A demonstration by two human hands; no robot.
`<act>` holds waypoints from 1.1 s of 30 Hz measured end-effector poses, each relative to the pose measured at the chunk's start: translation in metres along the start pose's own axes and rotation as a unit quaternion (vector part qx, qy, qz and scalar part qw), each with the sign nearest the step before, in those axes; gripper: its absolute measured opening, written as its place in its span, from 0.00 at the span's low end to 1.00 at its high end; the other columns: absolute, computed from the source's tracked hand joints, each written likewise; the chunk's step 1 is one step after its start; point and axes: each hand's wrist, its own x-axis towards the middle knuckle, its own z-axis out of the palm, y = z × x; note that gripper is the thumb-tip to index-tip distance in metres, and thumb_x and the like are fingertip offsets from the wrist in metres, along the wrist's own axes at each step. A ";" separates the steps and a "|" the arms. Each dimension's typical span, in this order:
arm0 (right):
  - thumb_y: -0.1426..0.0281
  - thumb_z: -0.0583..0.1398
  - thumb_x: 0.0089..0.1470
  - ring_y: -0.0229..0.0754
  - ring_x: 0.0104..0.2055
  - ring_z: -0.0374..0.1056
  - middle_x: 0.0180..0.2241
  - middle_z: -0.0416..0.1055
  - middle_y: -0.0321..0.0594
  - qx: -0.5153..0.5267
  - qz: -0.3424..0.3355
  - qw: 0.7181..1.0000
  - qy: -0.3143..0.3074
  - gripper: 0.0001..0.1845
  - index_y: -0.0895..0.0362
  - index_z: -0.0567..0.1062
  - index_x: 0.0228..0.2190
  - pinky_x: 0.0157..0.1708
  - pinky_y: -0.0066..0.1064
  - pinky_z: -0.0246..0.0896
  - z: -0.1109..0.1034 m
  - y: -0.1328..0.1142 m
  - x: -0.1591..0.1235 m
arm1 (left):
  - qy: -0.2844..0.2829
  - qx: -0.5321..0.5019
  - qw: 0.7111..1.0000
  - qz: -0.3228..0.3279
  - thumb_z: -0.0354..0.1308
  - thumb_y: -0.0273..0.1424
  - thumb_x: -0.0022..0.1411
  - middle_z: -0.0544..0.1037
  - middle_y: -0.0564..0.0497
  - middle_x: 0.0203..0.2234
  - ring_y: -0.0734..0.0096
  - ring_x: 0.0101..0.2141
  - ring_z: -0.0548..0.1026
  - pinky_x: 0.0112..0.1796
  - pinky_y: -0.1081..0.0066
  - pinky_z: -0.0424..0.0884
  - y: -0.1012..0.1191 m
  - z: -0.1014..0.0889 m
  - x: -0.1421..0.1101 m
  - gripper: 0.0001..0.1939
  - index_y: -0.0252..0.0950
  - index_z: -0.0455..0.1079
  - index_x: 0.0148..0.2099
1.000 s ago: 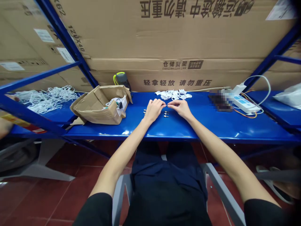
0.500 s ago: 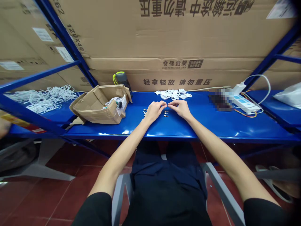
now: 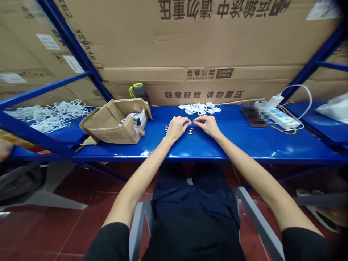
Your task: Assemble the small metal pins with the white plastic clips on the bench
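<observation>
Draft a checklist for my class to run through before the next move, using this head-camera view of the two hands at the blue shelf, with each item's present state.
1. Left hand and right hand sit together over the shelf, fingers close: ok.
2. Anything held between the fingers: cannot tell, too small to see.
3. Small silver metal fittings lie just below the fingers on the glossy blue steel shelf: ok.
4. Count of the fittings beside the left hand: cannot tell, too small.
5. White plastic clips lie in a pile beyond the hands, apart from them: ok.
6. Open brown cardboard box stands left of the hands, not touching them: ok.
</observation>
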 end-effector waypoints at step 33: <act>0.56 0.70 0.61 0.53 0.44 0.80 0.42 0.87 0.44 0.083 -0.010 0.996 0.030 0.14 0.52 0.88 0.40 0.48 0.43 0.74 -0.006 -0.009 -0.001 | 0.014 -0.005 0.999 -0.036 0.57 0.39 0.80 0.86 0.47 0.43 0.57 0.45 0.79 0.54 0.59 0.71 -0.001 -0.003 0.001 0.14 0.43 0.83 0.51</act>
